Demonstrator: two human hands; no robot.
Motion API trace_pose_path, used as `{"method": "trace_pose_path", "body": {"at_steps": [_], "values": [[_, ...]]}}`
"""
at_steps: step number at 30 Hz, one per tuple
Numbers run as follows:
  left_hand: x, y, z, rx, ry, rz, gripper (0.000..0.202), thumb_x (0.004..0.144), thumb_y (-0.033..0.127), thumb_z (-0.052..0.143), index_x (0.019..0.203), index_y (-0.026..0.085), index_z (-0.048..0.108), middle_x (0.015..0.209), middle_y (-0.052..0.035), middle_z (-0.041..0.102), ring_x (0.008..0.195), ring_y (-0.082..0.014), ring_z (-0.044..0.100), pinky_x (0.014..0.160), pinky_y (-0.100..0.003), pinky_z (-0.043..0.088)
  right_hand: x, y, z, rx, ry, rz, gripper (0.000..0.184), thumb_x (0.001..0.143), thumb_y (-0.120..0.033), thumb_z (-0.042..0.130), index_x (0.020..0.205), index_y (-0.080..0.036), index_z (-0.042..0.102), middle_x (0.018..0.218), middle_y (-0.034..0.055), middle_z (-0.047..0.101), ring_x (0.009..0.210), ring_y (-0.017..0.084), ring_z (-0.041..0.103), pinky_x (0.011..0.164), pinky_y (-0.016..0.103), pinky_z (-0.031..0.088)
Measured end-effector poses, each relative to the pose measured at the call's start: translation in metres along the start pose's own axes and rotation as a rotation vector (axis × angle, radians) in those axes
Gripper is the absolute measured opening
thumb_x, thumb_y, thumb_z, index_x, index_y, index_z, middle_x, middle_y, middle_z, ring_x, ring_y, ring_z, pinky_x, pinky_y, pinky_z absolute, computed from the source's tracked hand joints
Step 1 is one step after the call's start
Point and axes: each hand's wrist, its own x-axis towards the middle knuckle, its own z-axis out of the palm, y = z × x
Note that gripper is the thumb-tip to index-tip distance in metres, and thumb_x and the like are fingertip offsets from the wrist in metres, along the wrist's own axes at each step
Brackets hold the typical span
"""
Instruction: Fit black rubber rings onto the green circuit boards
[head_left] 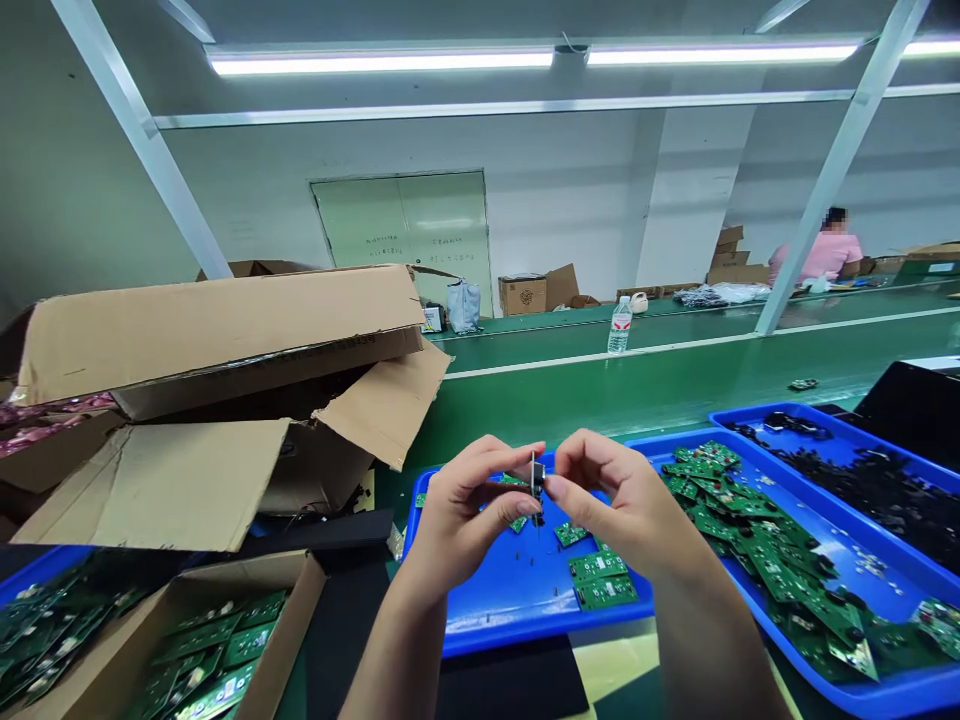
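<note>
Small black electronic component (537, 480) with thin metal legs pointing down is held upright in the air between our two bare hands, above a blue plastic tray (525, 632). Our left hand (465, 510) and right hand (622, 495) are both grasping it, thumbs and fingertips curled in and pinching it from either side. On the tray below us lie a few green circuit boards (604, 580) and some tiny dark parts.

Just to the right, a second blue tray (847, 560) holds a loose heap of green boards (750, 530). Beyond it, a third blue tray (780, 410) is covered with a mass of black parts (885, 500).

To our left, a large open cardboard box (217, 330) has its flaps spread wide. In front of it, a smaller box (285, 600) holds stacked green boards (210, 650).

Ahead of us runs a long green workbench (600, 410) with a plastic water bottle (619, 325) on it. Farther off on the right, a co-worker in a pink top (821, 258) sits at the bench, facing away from us, and cardboard boxes (521, 295) stand along the far wall.
</note>
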Motion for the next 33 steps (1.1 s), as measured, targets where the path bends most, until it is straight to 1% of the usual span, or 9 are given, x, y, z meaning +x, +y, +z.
{"method": "trace_pose_path", "body": {"at_steps": [4,9,11,14,18,23,26,29,33], "values": [[-0.001,-0.002,-0.001,-0.110,0.075,-0.054,0.033,0.079,0.040,0.076,0.109,0.025,0.075,0.082,-0.0052,0.066,0.075,-0.0157,0.065,0.066,-0.024,0.056,-0.001,0.003,-0.006,-0.081,0.164,-0.118,0.019,0.084,-0.037,0.066,0.086,-0.020,0.056,0.065,-0.0033,0.055,0.059,0.011,0.053,0.054,0.021,0.046],[-0.002,-0.007,-0.002,-0.144,0.093,-0.143,0.037,0.080,0.044,0.075,0.113,0.028,0.072,0.090,-0.0049,0.069,0.083,-0.0179,0.065,0.073,-0.026,0.053,-0.004,0.000,-0.001,-0.228,0.117,-0.372,0.010,0.088,-0.030,0.063,0.094,-0.022,0.065,0.093,0.0036,0.065,0.088,0.017,0.064,0.077,0.029,0.054],[-0.002,-0.008,-0.001,-0.109,0.084,-0.152,0.039,0.079,0.045,0.075,0.114,0.026,0.072,0.091,-0.0056,0.068,0.085,-0.0189,0.064,0.073,-0.026,0.052,-0.003,-0.001,0.005,-0.306,0.138,-0.452,0.010,0.088,-0.027,0.063,0.096,-0.023,0.065,0.097,0.0043,0.065,0.094,0.018,0.064,0.081,0.031,0.054],[-0.001,-0.011,0.000,-0.076,0.095,-0.150,0.041,0.079,0.045,0.074,0.115,0.024,0.072,0.090,-0.0066,0.067,0.084,-0.0181,0.061,0.072,-0.025,0.050,0.000,0.001,0.013,-0.366,0.215,-0.528,0.005,0.088,-0.021,0.061,0.092,-0.022,0.065,0.094,0.0038,0.064,0.090,0.018,0.064,0.078,0.031,0.054],[0.000,-0.011,-0.001,-0.056,0.107,-0.134,0.041,0.080,0.046,0.074,0.114,0.024,0.072,0.090,-0.0070,0.068,0.083,-0.0170,0.059,0.073,-0.024,0.049,0.002,0.003,0.017,-0.353,0.236,-0.548,0.008,0.088,-0.016,0.059,0.084,-0.022,0.062,0.090,0.0037,0.063,0.086,0.017,0.064,0.076,0.030,0.054],[-0.002,-0.010,-0.003,-0.100,0.063,-0.129,0.036,0.082,0.041,0.072,0.116,0.026,0.071,0.096,-0.0070,0.069,0.089,-0.0181,0.061,0.081,-0.026,0.049,0.000,0.000,0.013,-0.241,0.130,-0.471,0.005,0.088,-0.019,0.059,0.084,-0.022,0.059,0.091,0.0025,0.064,0.087,0.016,0.064,0.078,0.030,0.054],[-0.002,-0.009,-0.003,-0.113,0.037,-0.136,0.035,0.084,0.040,0.071,0.117,0.027,0.070,0.101,-0.0074,0.069,0.094,-0.0192,0.062,0.083,-0.026,0.050,-0.001,0.000,0.011,-0.232,0.108,-0.428,0.005,0.088,-0.020,0.058,0.085,-0.022,0.059,0.093,0.0024,0.064,0.089,0.017,0.063,0.080,0.030,0.053],[-0.001,-0.006,-0.001,-0.085,-0.013,-0.125,0.035,0.086,0.040,0.068,0.118,0.025,0.070,0.100,-0.0083,0.069,0.091,-0.0189,0.062,0.079,-0.025,0.050,0.000,0.001,0.009,-0.289,0.153,-0.456,0.006,0.089,-0.019,0.056,0.085,-0.022,0.058,0.094,0.0039,0.063,0.091,0.018,0.063,0.081,0.032,0.053],[0.001,-0.002,0.002,-0.073,-0.074,-0.096,0.031,0.087,0.035,0.068,0.116,0.026,0.071,0.096,-0.0074,0.070,0.087,-0.0173,0.063,0.076,-0.024,0.052,0.000,0.001,0.006,-0.465,0.256,-0.582,0.007,0.091,-0.016,0.053,0.088,-0.021,0.057,0.097,0.0062,0.062,0.093,0.019,0.062,0.083,0.035,0.052]]}}
